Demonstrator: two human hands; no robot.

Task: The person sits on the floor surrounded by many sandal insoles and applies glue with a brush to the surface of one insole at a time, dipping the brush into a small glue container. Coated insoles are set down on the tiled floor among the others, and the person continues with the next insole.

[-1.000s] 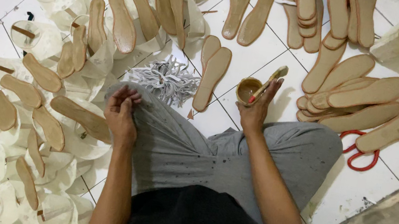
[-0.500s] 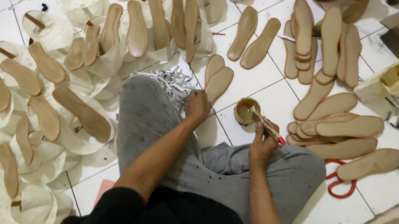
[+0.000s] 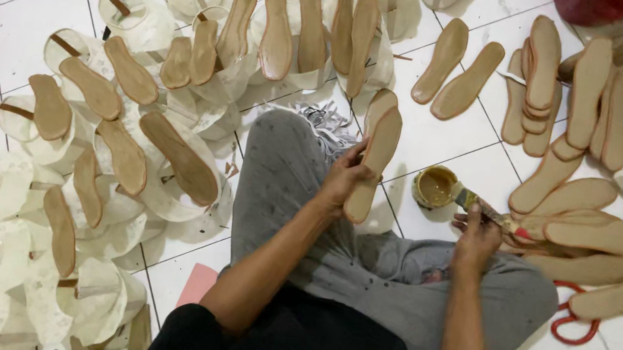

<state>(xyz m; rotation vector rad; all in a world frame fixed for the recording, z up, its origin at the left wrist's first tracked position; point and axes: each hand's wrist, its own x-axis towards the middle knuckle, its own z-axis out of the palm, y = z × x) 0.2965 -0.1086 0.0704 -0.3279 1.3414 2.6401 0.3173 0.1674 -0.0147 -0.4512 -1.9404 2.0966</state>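
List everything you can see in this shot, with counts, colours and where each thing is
Held sole: one, tan, in the left hand above the knee.
Brush: one, glue-smeared, in the right hand.
Glue tin: one, open, yellowish inside, on the floor by the brush.
Loose soles: many, tan, stacked at right.
Soles on white pieces: many, tan on white, spread at left and top.
Scissors: one, red handles, lower right, partly under a sole.
Floor tiles: white.
Trousers: grey.
Left hand: grips the held sole.
Right hand: grips the brush.
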